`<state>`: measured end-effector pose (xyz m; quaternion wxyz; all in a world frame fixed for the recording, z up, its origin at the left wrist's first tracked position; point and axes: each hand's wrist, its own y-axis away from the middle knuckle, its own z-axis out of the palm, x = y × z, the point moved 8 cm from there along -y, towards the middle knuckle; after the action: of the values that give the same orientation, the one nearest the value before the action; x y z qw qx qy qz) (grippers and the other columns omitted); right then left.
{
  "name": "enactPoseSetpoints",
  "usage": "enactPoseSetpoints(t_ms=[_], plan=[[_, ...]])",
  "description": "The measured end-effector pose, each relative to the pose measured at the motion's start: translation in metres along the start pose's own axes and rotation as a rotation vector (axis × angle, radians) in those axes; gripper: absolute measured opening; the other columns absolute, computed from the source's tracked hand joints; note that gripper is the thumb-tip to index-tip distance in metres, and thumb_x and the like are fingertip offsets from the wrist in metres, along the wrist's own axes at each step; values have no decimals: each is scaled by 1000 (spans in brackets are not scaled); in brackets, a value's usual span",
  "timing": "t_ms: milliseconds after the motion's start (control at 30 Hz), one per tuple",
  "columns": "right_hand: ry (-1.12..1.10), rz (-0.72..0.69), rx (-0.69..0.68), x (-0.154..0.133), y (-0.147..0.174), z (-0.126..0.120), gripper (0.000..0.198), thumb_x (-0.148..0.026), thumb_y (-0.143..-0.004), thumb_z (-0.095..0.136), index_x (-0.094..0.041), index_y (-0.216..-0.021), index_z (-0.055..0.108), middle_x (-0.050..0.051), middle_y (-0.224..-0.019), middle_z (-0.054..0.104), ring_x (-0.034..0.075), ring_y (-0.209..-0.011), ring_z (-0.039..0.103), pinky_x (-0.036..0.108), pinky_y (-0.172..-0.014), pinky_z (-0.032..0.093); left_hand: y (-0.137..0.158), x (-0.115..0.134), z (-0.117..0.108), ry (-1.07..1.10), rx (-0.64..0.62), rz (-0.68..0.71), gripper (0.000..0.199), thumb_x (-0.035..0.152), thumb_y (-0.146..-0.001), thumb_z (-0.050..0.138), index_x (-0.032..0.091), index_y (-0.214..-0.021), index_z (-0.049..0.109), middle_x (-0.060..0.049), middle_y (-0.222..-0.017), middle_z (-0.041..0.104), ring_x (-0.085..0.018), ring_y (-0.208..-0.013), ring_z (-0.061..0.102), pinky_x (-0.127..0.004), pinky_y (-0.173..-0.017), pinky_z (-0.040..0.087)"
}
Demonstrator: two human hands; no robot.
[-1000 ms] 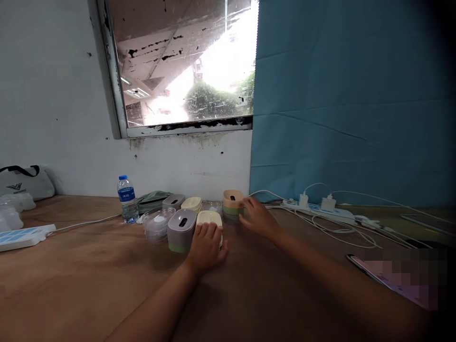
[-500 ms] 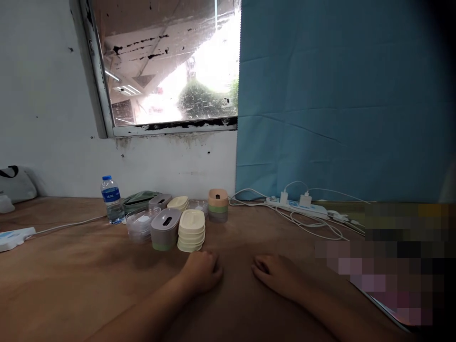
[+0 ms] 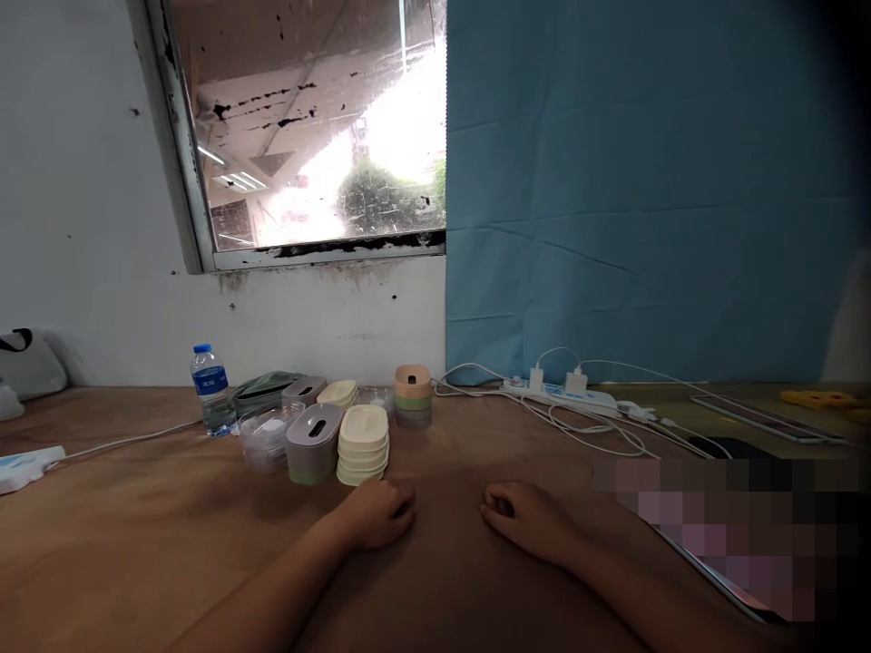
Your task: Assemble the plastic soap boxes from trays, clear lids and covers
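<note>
My left hand (image 3: 379, 513) rests on the brown tabletop (image 3: 435, 580), its fingers curled into a loose fist with nothing visible in it. Just beyond it stands a stack of cream plastic lids (image 3: 364, 443), closest to that hand. Beside the stack are a grey-mauve oval container (image 3: 314, 443) and a pile of clear plastic tubs (image 3: 269, 440). My right hand (image 3: 527, 519) also lies on the table, loosely closed, a small gap showing between thumb and fingers. It touches only the tabletop. Farther back is a stack of peach, green and grey containers (image 3: 413, 396).
A water bottle (image 3: 213, 392) and a green pouch (image 3: 262, 388) stand near the wall. White cables (image 3: 599, 433) trail from a power strip (image 3: 592, 395) at the back right. Another power strip (image 3: 31, 464) lies far left. A tablet-like device (image 3: 768, 419) lies at right.
The view has shifted slightly, bringing the device and a yellow object at the right into sight. Both hands keep their loosely closed pose on the table.
</note>
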<state>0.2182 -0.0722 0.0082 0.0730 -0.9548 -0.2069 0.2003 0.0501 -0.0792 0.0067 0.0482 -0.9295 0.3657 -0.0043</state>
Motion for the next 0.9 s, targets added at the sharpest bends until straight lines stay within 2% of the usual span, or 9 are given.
enactPoseSetpoints(t_ms=[233,900], plan=[[4,-30,-14,-6,2,-3,20,-26,-74,45,-18,-57,49,-1,-59,56,11,-55,49,20,-50,27,2,0,-4,50,-44,-43,21,29,-84,33,20,-81,51,-2,-79,62,-14,-67,55,-24,-51,30],[9,-29,-4,-6,3,-4,20,-27,-76,44,-18,-58,49,-2,-58,55,11,-55,49,20,-49,27,3,-1,-3,63,-53,-42,23,31,-85,32,19,-82,51,-2,-78,62,-14,-68,56,-24,-52,31]])
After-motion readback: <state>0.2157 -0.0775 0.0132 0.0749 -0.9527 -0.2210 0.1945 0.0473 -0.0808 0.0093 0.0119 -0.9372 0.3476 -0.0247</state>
